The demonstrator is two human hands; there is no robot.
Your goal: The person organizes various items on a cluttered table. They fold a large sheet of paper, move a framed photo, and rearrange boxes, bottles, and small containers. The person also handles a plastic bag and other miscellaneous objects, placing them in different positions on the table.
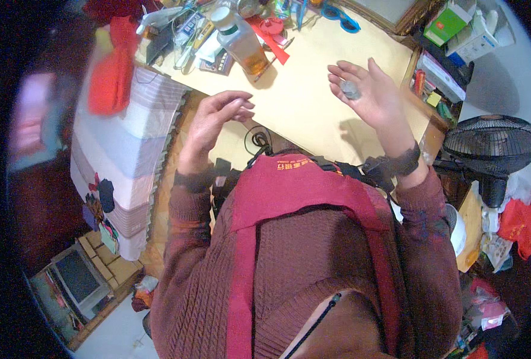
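Note:
My right hand (373, 96) is palm up over the right part of the pale tabletop (301, 107). On its palm, near the base of the fingers, rests a small, pale, roundish translucent piece (350, 89), too small to identify. My left hand (223, 114) hovers near the table's left front edge, fingers loosely bent, with nothing seen in it. Beyond it stands a clear plastic bottle (243, 45) with a white cap and some amber liquid. A red strip (272, 42) lies beside the bottle, and blue-framed glasses (341, 19) lie farther back.
Small boxes, pens and packets (193, 36) crowd the table's back left. At the right are a box tray (436, 80), a green-and-white carton (447, 24) and a black fan (492, 143). A striped cloth (131, 134) covers a surface at left, with red fabric (113, 76) on it.

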